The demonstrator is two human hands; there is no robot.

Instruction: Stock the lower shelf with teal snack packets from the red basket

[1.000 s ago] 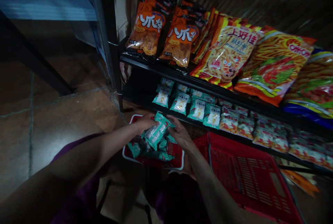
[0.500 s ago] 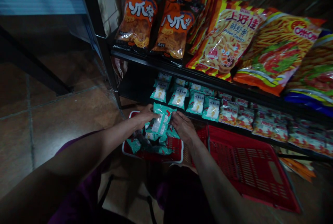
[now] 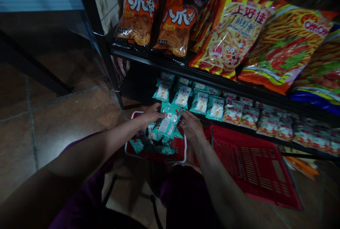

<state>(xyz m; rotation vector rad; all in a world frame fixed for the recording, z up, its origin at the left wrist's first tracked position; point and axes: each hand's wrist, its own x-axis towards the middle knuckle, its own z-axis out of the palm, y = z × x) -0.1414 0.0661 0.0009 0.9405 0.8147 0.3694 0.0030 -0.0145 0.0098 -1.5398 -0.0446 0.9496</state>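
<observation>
Both my hands grip a stack of small teal snack packets (image 3: 168, 122) over a red basket (image 3: 178, 155) on the floor. My left hand (image 3: 151, 115) closes on the stack's left side, and my right hand (image 3: 191, 125) closes on its right side. More teal packets (image 3: 152, 144) lie loose in that basket. Just beyond the stack, rows of the same teal packets (image 3: 199, 102) stand on the lower shelf (image 3: 239, 128) of a black rack.
A larger red basket (image 3: 255, 167) lies to the right on the tiled floor (image 3: 61, 115). Red-and-white small packets (image 3: 268, 124) fill the lower shelf's right part. Orange snack bags (image 3: 156, 18) and big prawn-cracker bags (image 3: 233, 41) line the upper shelf. A black rack post (image 3: 102, 41) stands left.
The stack in my hands has risen from the basket and moved closer to the lower shelf. The view has shifted slightly toward the rack.
</observation>
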